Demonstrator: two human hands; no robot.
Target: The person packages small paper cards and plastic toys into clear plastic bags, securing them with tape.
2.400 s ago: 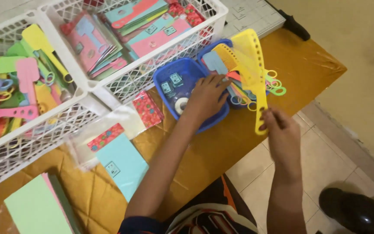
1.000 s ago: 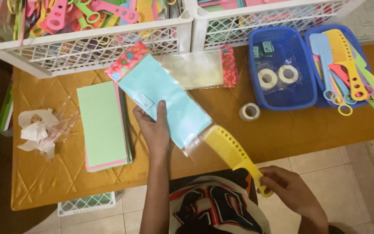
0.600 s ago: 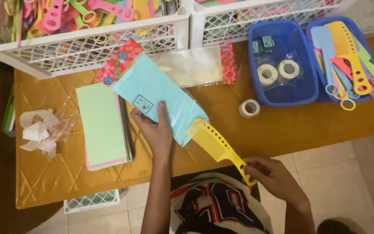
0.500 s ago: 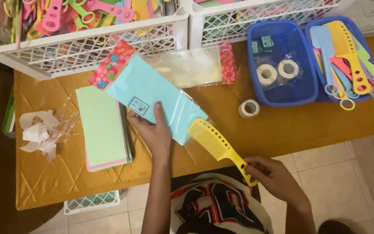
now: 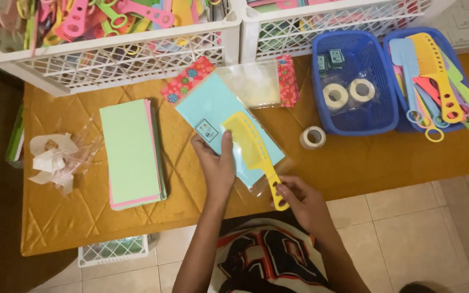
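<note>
A light blue card in a clear plastic sleeve [image 5: 213,111] lies on the yellow table [image 5: 82,217]. My left hand [image 5: 216,165] presses down on its near end. My right hand [image 5: 301,202] pinches the handle of a yellow comb [image 5: 251,147], which lies inside or on the sleeve over the blue card; I cannot tell which. The comb's teeth point toward the left hand.
A stack of green and pink cards [image 5: 131,152] lies to the left, with crumpled plastic scraps [image 5: 55,157] beyond. A tape roll [image 5: 313,137] sits right of the sleeve. Two blue baskets hold tape rolls [image 5: 348,92] and coloured combs [image 5: 435,81]. White crates [image 5: 115,49] line the back.
My right hand has slid the yellow comb up and left, from off the table's edge onto the blue card. My left hand stays on the sleeve.
</note>
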